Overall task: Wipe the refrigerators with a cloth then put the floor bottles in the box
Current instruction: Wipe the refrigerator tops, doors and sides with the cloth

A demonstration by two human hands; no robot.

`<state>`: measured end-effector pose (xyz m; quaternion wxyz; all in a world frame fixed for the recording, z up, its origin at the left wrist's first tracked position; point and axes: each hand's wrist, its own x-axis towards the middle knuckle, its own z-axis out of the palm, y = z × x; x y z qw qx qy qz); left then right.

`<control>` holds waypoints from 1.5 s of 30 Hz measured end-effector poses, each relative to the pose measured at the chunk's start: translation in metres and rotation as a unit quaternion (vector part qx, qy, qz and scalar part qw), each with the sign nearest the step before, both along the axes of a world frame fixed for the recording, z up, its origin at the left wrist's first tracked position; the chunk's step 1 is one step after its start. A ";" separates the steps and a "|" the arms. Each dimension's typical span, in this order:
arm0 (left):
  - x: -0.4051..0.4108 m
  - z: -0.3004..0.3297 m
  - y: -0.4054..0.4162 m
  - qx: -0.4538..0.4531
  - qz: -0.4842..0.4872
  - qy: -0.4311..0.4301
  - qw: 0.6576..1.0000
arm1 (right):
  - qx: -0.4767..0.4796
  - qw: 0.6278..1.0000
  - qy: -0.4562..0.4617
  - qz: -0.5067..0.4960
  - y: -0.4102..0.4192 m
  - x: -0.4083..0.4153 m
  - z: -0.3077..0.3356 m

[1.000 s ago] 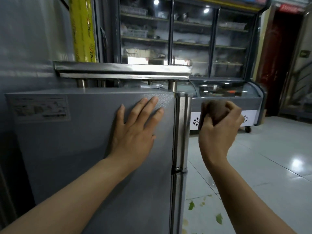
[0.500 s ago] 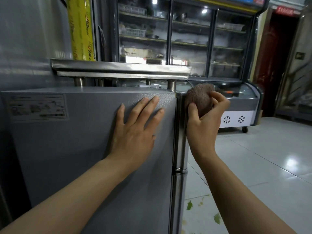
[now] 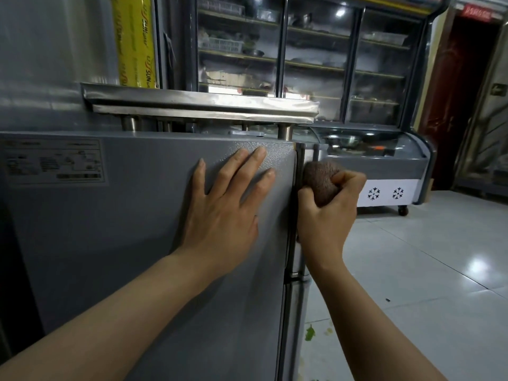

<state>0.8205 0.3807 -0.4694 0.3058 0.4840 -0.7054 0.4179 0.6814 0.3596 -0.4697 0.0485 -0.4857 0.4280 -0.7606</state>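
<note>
Gripping a balled brown cloth (image 3: 320, 185), the right hand (image 3: 328, 213) presses it against the grey refrigerator's (image 3: 110, 229) metal door handle (image 3: 299, 215), hiding part of it. The left hand (image 3: 228, 213) lies flat, fingers straight, on the refrigerator's side.

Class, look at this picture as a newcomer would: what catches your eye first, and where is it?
Two bare arms reach in from below. The left hand lies flat on the grey fridge side, and the right hand grips a brown cloth at the fridge's front edge. Behind stands a glass-door display cooler, and a yellow roll stands upper left.
</note>
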 end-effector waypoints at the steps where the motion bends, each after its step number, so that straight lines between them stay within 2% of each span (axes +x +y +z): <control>1: -0.001 0.000 0.001 0.003 -0.001 0.002 1.000 | 0.007 1.000 -0.002 0.008 0.001 0.000 -0.009; 9: -0.013 -0.023 0.006 0.005 0.009 0.014 1.000 | 0.095 0.994 -0.002 0.055 0.016 -0.002 -0.084; 12: -0.013 -0.050 0.010 0.021 0.016 -0.017 1.000 | 0.118 0.989 0.035 0.083 0.015 -0.010 -0.081; 16: -0.012 -0.074 0.008 0.023 0.033 -0.027 0.999 | 0.073 0.985 0.088 0.129 0.011 -0.017 -0.053; 18: -0.014 -0.081 0.004 0.017 0.031 -0.024 0.999 | 0.063 0.987 0.085 0.120 0.006 -0.017 -0.051; 23: -0.015 -0.093 -0.005 -0.004 0.018 -0.008 1.000 | 0.007 0.995 0.095 0.026 -0.003 -0.011 -0.084; 32: -0.011 -0.141 -0.006 0.002 -0.007 -0.006 1.000 | -0.025 0.998 0.055 -0.028 -0.005 -0.002 -0.161; 40: -0.004 -0.166 0.001 0.036 -0.024 -0.059 0.997 | 0.026 0.996 0.066 -0.048 0.000 0.002 -0.245; 45: -0.001 -0.186 0.013 0.062 -0.024 -0.098 0.993 | 0.125 0.989 0.075 -0.005 0.019 -0.003 -0.290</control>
